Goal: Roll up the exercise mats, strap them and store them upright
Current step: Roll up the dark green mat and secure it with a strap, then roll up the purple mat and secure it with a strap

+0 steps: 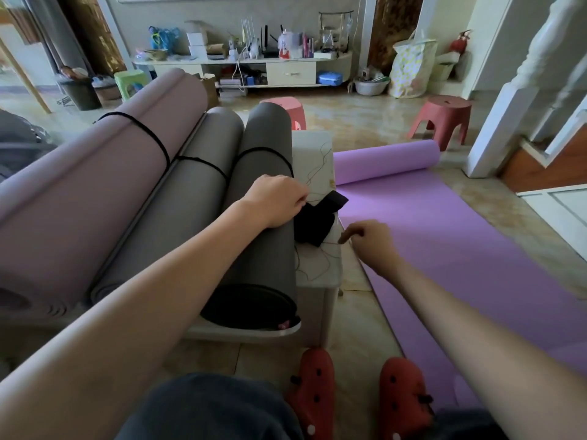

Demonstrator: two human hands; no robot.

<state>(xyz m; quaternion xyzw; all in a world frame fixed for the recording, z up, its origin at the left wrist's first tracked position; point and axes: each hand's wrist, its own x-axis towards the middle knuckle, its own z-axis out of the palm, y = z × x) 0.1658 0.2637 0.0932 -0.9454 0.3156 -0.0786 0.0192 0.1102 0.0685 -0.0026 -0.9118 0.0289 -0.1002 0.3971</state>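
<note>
A black strap is pinched by the left hand beside the dark grey rolled mat; the right hand is held loosely curled, empty, near the purple mat.

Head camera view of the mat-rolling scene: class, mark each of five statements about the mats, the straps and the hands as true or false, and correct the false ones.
1. Three rolled mats lie side by side on the low table. True.
2. The purple mat on the floor is fully rolled up. False: only its far end is rolled; the rest lies flat.
3. The left hand rests on the dark grey rolled mat. True.
4. The pink rolled mat has no strap. False: a black cord circles it.
5. The right hand holds the black strap. False: the strap lies on the table, apart from that hand.
</note>
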